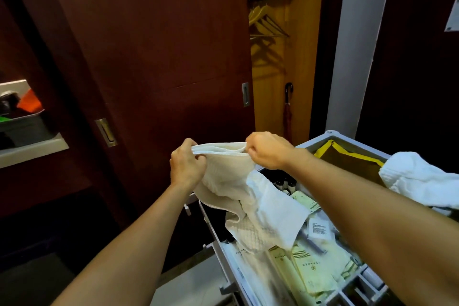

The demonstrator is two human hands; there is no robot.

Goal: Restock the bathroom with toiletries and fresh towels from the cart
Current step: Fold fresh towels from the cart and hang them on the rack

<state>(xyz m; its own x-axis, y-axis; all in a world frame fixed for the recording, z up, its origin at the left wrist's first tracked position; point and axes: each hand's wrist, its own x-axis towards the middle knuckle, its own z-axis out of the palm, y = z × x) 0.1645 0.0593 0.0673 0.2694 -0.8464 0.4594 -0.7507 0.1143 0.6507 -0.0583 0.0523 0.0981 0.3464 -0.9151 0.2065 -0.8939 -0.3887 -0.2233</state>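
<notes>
Cart (330,135): holds pale toiletry packets (313,273).
Left hand (187,164): pinching white towel (228,176) edge.
Right hand (268,150): pinching same edge.

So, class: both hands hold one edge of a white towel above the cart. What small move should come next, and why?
Probably lift the white towel clear of the cart. The left hand and right hand grip its top edge, but its lower part still drapes over the toiletry packets.
</notes>
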